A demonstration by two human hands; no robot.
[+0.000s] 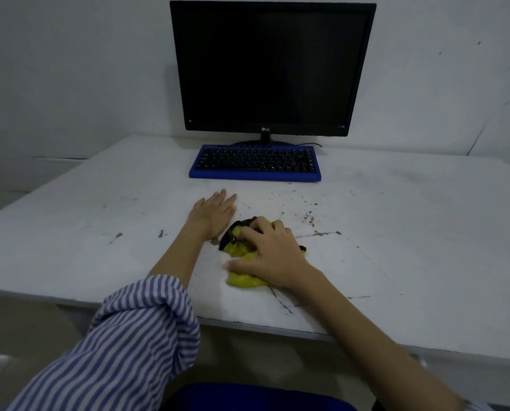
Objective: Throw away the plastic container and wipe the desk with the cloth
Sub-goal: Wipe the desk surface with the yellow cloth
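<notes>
The right hand (270, 250) presses curled fingers into a crumpled yellow cloth (245, 278) on the white bench (99, 232); brown crumbs (308, 216) lie at one o'clock. The left hand (215, 213) rests flat, empty.

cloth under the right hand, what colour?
Yellow with a dark black patch; the cloth shows in the head view, the only one.
</notes>
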